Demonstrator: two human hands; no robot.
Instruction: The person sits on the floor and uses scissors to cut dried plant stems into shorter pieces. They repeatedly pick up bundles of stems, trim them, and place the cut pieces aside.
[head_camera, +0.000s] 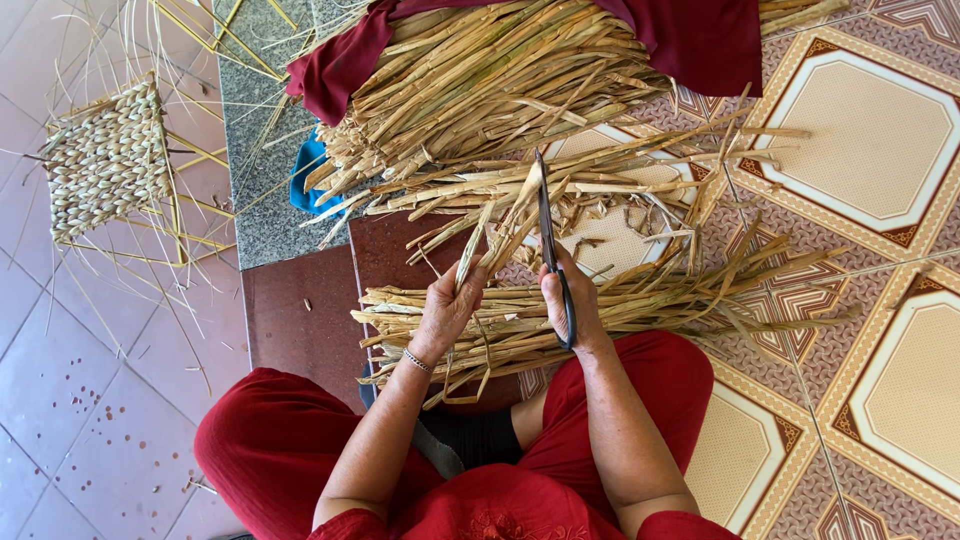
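Your left hand (447, 308) is closing its fingers around a few dried straw strips (497, 225), gripping them near their lower ends, so the strips are standing up and fanning a little away from you. Your right hand (568, 300) is wrapping tightly around the dark handles of the scissors (547, 232); the long blades are pointing away from you and are lying right beside the held strips, touching or almost touching them. Whether the blades are open or closed, I cannot tell from this view.

To do this cut well, I think you are needing to keep the strips tight and together in the left hand, with your fingertips well below the place where the blades are meeting the straw. Holding the scissors steady and square across the strips is likely giving a cleaner end.

Just under your hands, a small bundle of straw (640, 295) is lying across your lap and onto the patterned floor tiles (880, 150). Further away, a big pile of straw (480, 90) is resting partly under a dark red cloth (700, 40). To your left, well apart, a woven straw mat piece (105, 160) is lying on the pink tiles.
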